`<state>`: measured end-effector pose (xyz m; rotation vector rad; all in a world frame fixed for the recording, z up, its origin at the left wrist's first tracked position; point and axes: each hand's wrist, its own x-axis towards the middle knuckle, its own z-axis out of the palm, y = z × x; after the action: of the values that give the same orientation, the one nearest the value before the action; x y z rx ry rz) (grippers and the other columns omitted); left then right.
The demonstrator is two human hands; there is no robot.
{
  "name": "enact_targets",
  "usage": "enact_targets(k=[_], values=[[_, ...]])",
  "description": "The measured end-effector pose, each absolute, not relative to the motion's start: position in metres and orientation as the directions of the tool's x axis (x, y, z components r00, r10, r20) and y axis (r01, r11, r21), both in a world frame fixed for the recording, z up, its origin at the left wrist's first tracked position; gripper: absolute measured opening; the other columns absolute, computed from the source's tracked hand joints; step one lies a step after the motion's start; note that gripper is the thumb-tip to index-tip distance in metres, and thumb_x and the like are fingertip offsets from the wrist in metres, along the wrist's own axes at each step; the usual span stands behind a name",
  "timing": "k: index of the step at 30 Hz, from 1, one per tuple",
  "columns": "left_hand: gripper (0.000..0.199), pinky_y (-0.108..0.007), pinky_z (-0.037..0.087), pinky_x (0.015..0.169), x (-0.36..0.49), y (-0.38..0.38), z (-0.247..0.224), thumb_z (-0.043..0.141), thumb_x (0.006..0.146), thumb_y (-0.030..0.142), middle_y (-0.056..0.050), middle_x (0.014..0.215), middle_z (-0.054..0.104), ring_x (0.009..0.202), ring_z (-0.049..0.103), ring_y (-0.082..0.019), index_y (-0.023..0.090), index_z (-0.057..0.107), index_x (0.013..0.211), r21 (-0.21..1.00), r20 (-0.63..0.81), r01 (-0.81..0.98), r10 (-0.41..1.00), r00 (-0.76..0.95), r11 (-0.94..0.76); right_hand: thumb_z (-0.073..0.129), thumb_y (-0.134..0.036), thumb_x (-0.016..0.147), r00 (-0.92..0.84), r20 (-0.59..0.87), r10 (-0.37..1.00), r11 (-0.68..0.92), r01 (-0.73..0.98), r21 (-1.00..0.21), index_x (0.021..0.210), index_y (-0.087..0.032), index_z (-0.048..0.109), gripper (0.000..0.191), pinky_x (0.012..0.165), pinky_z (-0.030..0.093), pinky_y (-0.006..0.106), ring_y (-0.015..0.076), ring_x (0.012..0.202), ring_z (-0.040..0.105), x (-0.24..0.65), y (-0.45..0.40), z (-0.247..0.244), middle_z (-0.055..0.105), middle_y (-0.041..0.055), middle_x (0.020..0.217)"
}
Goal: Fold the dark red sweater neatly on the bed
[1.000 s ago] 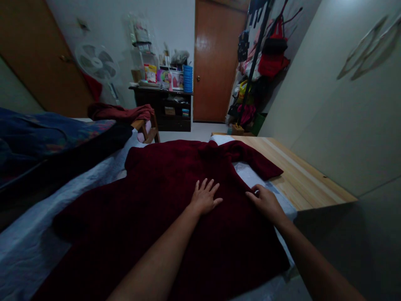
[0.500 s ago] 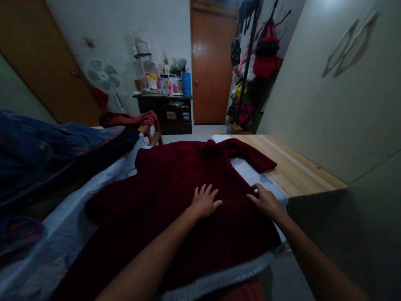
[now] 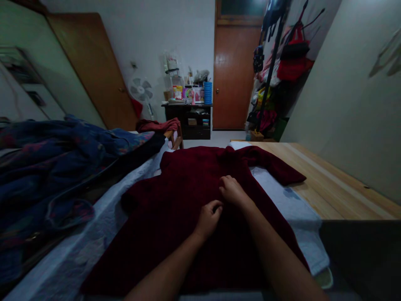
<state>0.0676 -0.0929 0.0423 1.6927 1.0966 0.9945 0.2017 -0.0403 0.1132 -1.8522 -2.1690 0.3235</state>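
A dark red long-sleeved top (image 3: pixel 191 179) lies spread out on a white cloth (image 3: pixel 275 196), its collar end away from me and one sleeve reaching right onto a wooden board. Over the middle of the top, my left hand (image 3: pixel 209 218) has its thumb and forefinger curled together at the fabric. Just beyond it and to the right, my right hand (image 3: pixel 232 190) is closed too, fingers bent down onto the top. The dim light hides exactly what the fingertips pinch, but only the top's fabric shows there.
Blue patterned clothing (image 3: pixel 72 154) is heaped on the left. The wooden board (image 3: pixel 332 188) extends right to a pale cabinet (image 3: pixel 360 117). Behind stand a fan (image 3: pixel 140 90), a dark shelf unit (image 3: pixel 188 121) and a brown door (image 3: pixel 234 75). Bags (image 3: pixel 294 62) hang at the back right.
My right hand has left the top's right edge and come inward beside my left hand. The left hand's spread fingers have curled closed. The view has shifted left.
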Motion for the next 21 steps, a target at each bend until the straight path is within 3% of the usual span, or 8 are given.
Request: enact_targets(k=[3,6,9,12,15,19,21], values=[[0.018,-0.031,0.051,0.080,0.058,-0.082,0.037,0.058,0.080,0.034,-0.002,0.080,0.068,0.081,0.065,-0.017,0.017,0.063,0.083,0.984,0.007,-0.178,0.998,0.064,0.004,0.049,-0.025,0.088,-0.109,0.061,0.992,0.124,0.907,-0.402,0.122,-0.016,0.054,0.036,0.096,0.037,0.032,0.0229,0.116,0.051,0.169,0.006,0.094,0.056,0.0127,0.127],[0.017,-0.032,0.051,0.083,0.048,-0.074,0.031,0.066,0.075,0.032,0.001,0.075,0.067,0.076,0.067,-0.015,0.017,0.061,0.082,0.797,-0.140,-0.595,0.990,-0.018,0.102,0.045,-0.027,0.091,-0.061,0.078,0.995,0.088,0.906,-0.413,0.133,-0.011,0.047,0.045,0.101,0.034,0.035,0.0256,0.128,0.042,0.147,0.038,0.073,0.046,0.0174,0.140],[0.017,-0.037,0.051,0.089,0.038,-0.072,0.029,0.071,0.073,0.026,-0.001,0.073,0.068,0.076,0.068,-0.016,0.017,0.061,0.084,0.621,-0.220,-0.763,0.974,0.052,0.180,0.044,-0.029,0.092,0.021,0.123,0.992,0.031,0.916,-0.401,0.138,-0.012,0.044,0.049,0.107,0.027,0.039,0.0274,0.135,0.033,0.140,0.052,0.047,0.040,0.0157,0.147],[0.016,-0.038,0.050,0.090,0.033,-0.073,0.033,0.071,0.075,0.024,-0.003,0.073,0.069,0.078,0.068,-0.017,0.016,0.062,0.086,0.592,-0.224,-0.763,0.962,0.154,0.260,0.043,-0.031,0.092,0.030,0.206,0.978,0.044,0.936,-0.348,0.137,-0.017,0.047,0.047,0.109,0.021,0.041,0.0269,0.136,0.033,0.140,0.055,0.024,0.045,0.0113,0.145],[0.016,-0.035,0.050,0.086,0.033,-0.074,0.041,0.069,0.077,0.027,-0.004,0.075,0.069,0.079,0.067,-0.017,0.017,0.062,0.089,0.686,-0.203,-0.668,0.958,0.204,0.288,0.040,-0.032,0.093,0.015,0.255,0.967,0.068,0.948,-0.312,0.137,-0.017,0.048,0.048,0.109,0.020,0.042,0.0273,0.135,0.034,0.141,0.055,0.012,0.046,0.0106,0.144],[0.016,-0.027,0.048,0.075,0.013,-0.063,0.070,0.067,0.075,0.027,-0.004,0.079,0.069,0.076,0.064,-0.015,0.017,0.063,0.087,0.918,-0.202,-0.312,0.965,0.167,0.246,0.038,-0.033,0.093,0.011,0.262,0.965,0.067,0.955,-0.288,0.140,-0.017,0.046,0.050,0.109,0.020,0.042,0.0277,0.136,0.033,0.141,0.055,0.011,0.045,0.0099,0.146],[0.018,-0.028,0.048,0.076,-0.013,-0.047,0.089,0.066,0.075,0.029,-0.004,0.081,0.069,0.078,0.064,-0.016,0.017,0.065,0.088,0.967,-0.196,-0.124,0.963,0.187,0.221,0.038,-0.033,0.093,0.014,0.252,0.968,0.061,0.957,-0.284,0.140,-0.017,0.045,0.050,0.110,0.020,0.042,0.0277,0.136,0.033,0.140,0.055,0.011,0.044,0.0096,0.146]])
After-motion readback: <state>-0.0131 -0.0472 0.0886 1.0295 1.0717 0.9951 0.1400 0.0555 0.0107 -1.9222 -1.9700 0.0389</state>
